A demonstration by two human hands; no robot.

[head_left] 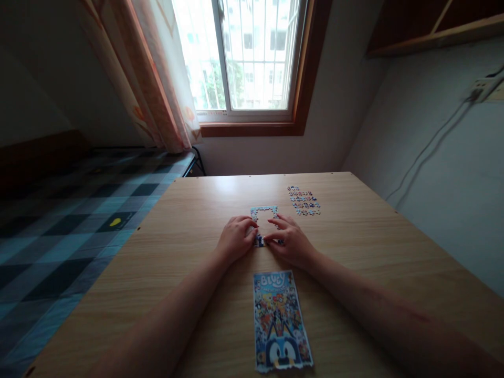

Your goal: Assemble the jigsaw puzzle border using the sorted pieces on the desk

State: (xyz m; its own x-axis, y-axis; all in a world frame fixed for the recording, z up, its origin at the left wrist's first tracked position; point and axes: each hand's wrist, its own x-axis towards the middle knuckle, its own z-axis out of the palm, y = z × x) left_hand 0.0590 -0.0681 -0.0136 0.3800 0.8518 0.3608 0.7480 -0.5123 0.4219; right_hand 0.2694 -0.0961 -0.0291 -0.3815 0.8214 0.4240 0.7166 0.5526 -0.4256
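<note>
A rectangular border of joined jigsaw pieces [264, 209] lies on the wooden table, with bare wood inside it. My left hand [237, 237] rests at the border's left side, fingers bent and a little apart, covering part of that edge. Across from it, my right hand [289, 240] lies over the right side and lower right corner with its fingers spread. Its thumb side is close to the blue and white pieces of the bottom edge. Nothing shows clearly gripped in either hand. Nearer to me lies a creased picture sheet [281, 320] printed "BLUEY", with a blue cartoon dog.
Loose jigsaw pieces [304, 200] lie in several rows beyond my right hand. The wooden table [189, 262] spreads out around my forearms. A bed with a checked cover [79, 236] stands on the left, and a curtained window [255, 63] is ahead.
</note>
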